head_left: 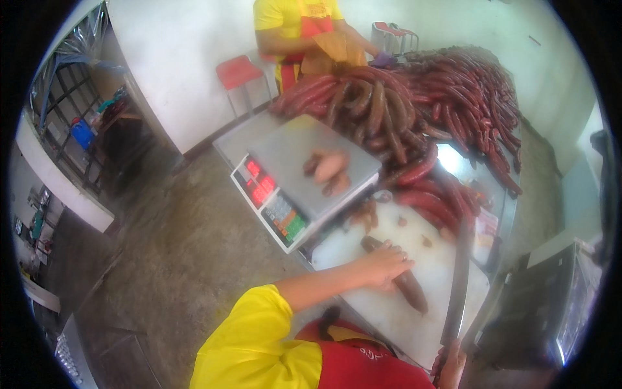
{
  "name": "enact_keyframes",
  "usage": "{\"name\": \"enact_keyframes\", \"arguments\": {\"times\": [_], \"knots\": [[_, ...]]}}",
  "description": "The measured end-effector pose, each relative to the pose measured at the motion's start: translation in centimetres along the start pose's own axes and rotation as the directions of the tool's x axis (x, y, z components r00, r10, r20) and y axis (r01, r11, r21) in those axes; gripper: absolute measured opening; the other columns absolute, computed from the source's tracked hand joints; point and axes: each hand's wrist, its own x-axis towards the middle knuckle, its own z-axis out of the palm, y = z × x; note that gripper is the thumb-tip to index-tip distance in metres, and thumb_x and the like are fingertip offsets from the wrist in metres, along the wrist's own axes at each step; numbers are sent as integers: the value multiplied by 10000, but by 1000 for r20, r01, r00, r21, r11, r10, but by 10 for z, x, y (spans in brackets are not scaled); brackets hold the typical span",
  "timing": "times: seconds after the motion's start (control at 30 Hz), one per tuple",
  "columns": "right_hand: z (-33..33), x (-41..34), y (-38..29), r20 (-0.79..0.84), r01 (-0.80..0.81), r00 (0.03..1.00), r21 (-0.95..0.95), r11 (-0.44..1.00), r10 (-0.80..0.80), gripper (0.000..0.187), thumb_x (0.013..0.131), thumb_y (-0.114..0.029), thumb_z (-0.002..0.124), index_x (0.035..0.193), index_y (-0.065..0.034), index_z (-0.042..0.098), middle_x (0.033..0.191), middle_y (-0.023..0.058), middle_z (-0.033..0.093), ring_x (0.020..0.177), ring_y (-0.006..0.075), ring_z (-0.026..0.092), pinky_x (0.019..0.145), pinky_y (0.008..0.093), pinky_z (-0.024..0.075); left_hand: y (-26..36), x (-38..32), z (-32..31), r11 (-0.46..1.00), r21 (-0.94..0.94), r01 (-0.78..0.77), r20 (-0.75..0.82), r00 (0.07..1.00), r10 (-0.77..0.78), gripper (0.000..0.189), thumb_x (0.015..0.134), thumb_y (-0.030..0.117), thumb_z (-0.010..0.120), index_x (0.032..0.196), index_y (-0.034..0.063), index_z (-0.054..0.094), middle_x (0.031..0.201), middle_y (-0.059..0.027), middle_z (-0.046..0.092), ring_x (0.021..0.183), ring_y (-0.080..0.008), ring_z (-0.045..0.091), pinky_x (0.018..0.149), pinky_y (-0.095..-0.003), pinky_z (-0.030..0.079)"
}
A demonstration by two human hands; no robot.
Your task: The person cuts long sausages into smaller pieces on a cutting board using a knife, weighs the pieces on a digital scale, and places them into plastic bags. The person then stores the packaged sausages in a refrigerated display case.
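Observation:
My left hand [388, 265] grips a dark red-brown sausage [414, 294] that lies on a white cutting board [359, 311]. Both ends of the sausage stick out past my fingers. At the board's right edge, my right hand [453, 367] is closed around the handle of a long, broad-bladed knife [457, 291]. Its blade points away from me, apart from the held sausage. More red sausages [427, 202] are heaped at the board's far side, beside small scraps [369, 216]. Several cut pieces [331, 167] rest on the steel pan of a digital scale [286, 150].
A large pile of sausages [461, 97] covers the far part of the metal table [238, 138]. Behind it stands a co-worker [296, 34] in a yellow shirt and red apron. A red stool [239, 72] is by the wall; a dark appliance [529, 301] stands at right.

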Motion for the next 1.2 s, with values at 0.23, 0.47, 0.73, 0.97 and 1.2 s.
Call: {"name": "enact_keyframes", "arguments": {"times": [0.23,0.47,0.73,0.97,1.2], "knots": [[-19,4,19,-13,132,991,-91,987,-133,484,994,-402,421,792,11,575,529,40,498,402,107,465,363,264,358,16,8,33,995,-16,-100,-347,934,88,528,685,416,772,1052,79,597,1033,-101,584,1000,-295,551,859,-423,432],[-72,-26,12,70,209,972,-697,686,-225,348,945,-369,523,874,-45,628,712,216,620,672,421,603,606,473,479,50,-6,39,980,171,-100,-517,838,176,353,689,336,777,889,106,598,920,-49,579,895,-249,543,805,-402,393],[-105,-5,-10,166,327,925,-805,495,-341,423,935,-460,528,816,-59,588,601,181,604,579,417,597,522,496,469,72,11,33,997,77,21,-454,891,16,331,658,311,787,819,107,582,821,-49,514,789,-245,491,739,-386,349],[-124,-12,-9,284,387,915,-817,428,-285,405,932,-444,543,793,-64,554,567,167,581,543,407,585,495,479,467,80,7,44,999,44,10,-482,876,13,311,639,275,789,810,123,580,828,-41,511,760,-238,484,685,-369,348],[-129,-11,-13,355,412,910,-829,378,-214,413,932,-424,546,762,-47,534,557,174,578,525,398,588,481,478,473,83,3,50,999,32,33,-537,844,-11,331,613,253,797,845,134,594,851,-28,522,777,-227,487,708,-362,357]]}}
